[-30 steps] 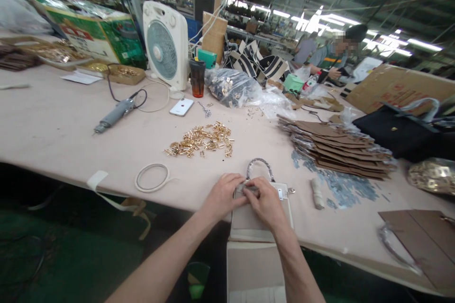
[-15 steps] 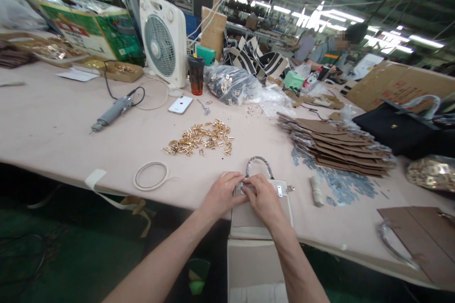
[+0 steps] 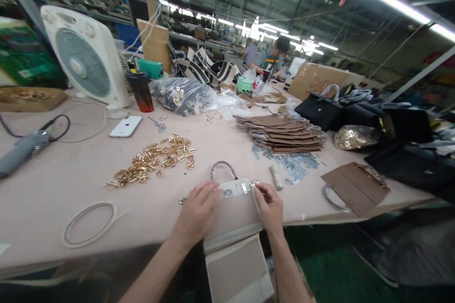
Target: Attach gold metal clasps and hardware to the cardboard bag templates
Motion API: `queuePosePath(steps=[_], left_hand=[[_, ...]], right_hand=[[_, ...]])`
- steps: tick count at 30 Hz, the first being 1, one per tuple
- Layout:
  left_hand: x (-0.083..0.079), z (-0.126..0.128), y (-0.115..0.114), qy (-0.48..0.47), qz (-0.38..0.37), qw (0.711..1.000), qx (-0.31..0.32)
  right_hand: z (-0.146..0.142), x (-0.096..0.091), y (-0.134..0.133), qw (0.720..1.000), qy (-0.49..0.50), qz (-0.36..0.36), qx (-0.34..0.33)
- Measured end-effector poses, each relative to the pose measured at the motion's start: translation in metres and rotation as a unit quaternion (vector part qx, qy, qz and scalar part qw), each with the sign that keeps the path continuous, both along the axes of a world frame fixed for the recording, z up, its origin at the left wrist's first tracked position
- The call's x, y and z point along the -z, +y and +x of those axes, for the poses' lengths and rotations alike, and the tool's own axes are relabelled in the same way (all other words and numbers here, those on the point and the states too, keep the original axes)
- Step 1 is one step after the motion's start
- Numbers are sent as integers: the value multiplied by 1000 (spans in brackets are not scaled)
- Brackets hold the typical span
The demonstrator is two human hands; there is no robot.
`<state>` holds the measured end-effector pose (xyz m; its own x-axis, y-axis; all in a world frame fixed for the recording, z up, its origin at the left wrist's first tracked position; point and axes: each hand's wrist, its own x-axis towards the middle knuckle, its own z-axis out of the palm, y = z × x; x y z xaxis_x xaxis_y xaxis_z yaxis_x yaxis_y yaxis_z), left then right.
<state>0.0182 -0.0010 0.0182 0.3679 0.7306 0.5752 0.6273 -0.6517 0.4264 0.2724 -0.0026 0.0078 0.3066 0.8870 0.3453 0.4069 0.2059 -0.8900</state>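
Note:
An unfinished beige handbag (image 3: 234, 210) lies across the table's front edge, its lower part hanging over. A wrapped loop handle (image 3: 223, 165) stands up from its top edge, and a small metal plate (image 3: 244, 188) sits near the top right corner. My left hand (image 3: 199, 206) grips the bag's upper left edge, fingers over the panel and thumb hidden. At the upper right corner, my right hand (image 3: 269, 203) is closed on the bag's edge, just below a small metal clasp (image 3: 253, 183). Another metal piece (image 3: 182, 201) shows left of my left hand.
Gold fittings (image 3: 152, 158) lie in a loose pile ahead. Stacked brown panels (image 3: 284, 135) and scattered grey metal pieces (image 3: 295, 163) are to the right. A phone (image 3: 125, 126), a tumbler (image 3: 140, 92), a fan (image 3: 83, 59) and a power screwdriver (image 3: 24, 151) stand or lie leftward.
My view has turned right. My hands, earlier close together at the bag's upper left, are now apart; the right hand has moved to the bag's upper right corner.

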Motion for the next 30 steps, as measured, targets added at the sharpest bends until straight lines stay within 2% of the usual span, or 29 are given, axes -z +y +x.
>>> queuePosePath(steps=[2, 4, 8, 13, 16, 18, 19, 21, 23, 25, 27, 29, 30], left_hand=[[-9, 21, -2, 47, -5, 998, 45], [-13, 43, -2, 93, -28, 993, 63], [-10, 71, 4, 137, -61, 988, 35], [0, 74, 8, 141, -61, 988, 5], [1, 72, 8, 148, -59, 987, 0], [1, 71, 7, 153, -59, 986, -2], [1, 72, 7, 155, -59, 986, -3], [1, 72, 7, 159, -59, 985, -5], [1, 73, 8, 163, -59, 985, -6], [2, 73, 8, 165, -59, 984, -8], [2, 73, 8, 165, -57, 985, -10], [4, 74, 8, 160, -54, 986, -12], [4, 74, 8, 156, -53, 986, -13]], right_hand=[[4, 5, 1, 999, -8, -19, -28], [2, 8, 3, 998, -31, -26, -46], [-5, 10, 4, 994, -96, -20, -39], [8, 10, 5, 992, -116, -24, -48], [37, 7, 18, 989, -137, 2, 57], [60, 7, 34, 971, -198, 8, 135], [71, 7, 42, 960, -233, -5, 152], [90, 8, 57, 944, -288, -54, 149], [102, 8, 68, 941, -301, -97, 118], [105, 5, 74, 953, -267, -100, 98], [98, -3, 73, 978, -174, -76, 89], [83, -13, 68, 997, 3, -48, 63], [73, -18, 64, 992, 115, -35, 38]])
